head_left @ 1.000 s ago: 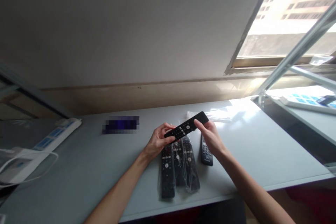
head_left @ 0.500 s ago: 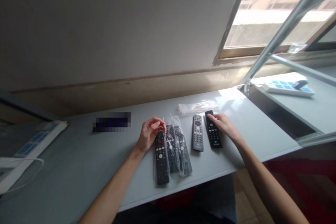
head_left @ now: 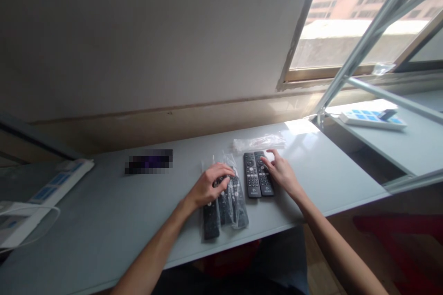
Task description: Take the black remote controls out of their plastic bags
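Left grip (head_left: pixel 210 186), fingers apart, covers bagged remotes (head_left: pixel 228 198); right grip (head_left: pixel 282 173) flat, hiding a bare remote (head_left: pixel 265 179).

Three bagged black remotes (head_left: pixel 224 203) flat on the table, two bare remotes (head_left: pixel 258 179) side by side just right

Operator body, head view: two arms visible, entering from bottom edge. Left hand (head_left: pixel 207 186) and right hand (head_left: pixel 282 174): both bare, no gloves, no rings, no watch or wrist strap. Forearms bare to frame edge; no sleeve or cuff in view on either side. Fingers (head_left: pixel 226 169) slim, nails short, no polish discernible at this res. No tattoos, markings or bandages visible. Dark garment (lap/legs, approx.) shows below table edge, btwn the arms; detail too dim to specify.
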Tool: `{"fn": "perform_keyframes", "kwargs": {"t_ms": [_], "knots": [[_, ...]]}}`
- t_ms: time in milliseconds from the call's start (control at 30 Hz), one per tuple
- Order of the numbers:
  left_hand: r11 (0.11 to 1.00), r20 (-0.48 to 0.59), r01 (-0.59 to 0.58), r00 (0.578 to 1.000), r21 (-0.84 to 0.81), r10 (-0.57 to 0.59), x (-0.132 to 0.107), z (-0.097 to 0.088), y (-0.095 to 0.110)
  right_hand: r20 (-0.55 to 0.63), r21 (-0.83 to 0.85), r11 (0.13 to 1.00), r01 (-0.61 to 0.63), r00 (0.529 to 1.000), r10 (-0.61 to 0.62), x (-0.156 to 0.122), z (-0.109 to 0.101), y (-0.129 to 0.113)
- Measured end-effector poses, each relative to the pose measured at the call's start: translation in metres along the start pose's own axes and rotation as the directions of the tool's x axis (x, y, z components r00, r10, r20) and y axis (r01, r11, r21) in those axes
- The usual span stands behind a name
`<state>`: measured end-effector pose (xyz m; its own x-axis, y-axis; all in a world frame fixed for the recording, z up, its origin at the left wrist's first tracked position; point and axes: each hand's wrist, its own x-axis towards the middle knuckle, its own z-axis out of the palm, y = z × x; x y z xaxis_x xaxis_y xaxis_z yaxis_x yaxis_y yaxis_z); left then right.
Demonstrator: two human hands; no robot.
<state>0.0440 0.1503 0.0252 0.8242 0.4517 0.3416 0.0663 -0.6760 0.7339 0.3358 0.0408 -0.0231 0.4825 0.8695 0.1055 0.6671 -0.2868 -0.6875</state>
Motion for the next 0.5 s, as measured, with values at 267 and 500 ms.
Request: {"fn": "perform_keyframes", "kwargs": {"t_ms": [267,500], "knots": [[0.894,0.323,-0.213,0.943,0.395,0.082,-0.008,0.020,0.046,0.079,0.148,0.977,0.151,0.983,-0.164,-0.035,0.000,-0.005],[0.813,0.312,-0.152,0.949,0.561,-0.038,-0.010,0.037,0.025,0.003,0.076,0.959,0.272,0.962,-0.273,-0.044,0.020,-0.001]]}}
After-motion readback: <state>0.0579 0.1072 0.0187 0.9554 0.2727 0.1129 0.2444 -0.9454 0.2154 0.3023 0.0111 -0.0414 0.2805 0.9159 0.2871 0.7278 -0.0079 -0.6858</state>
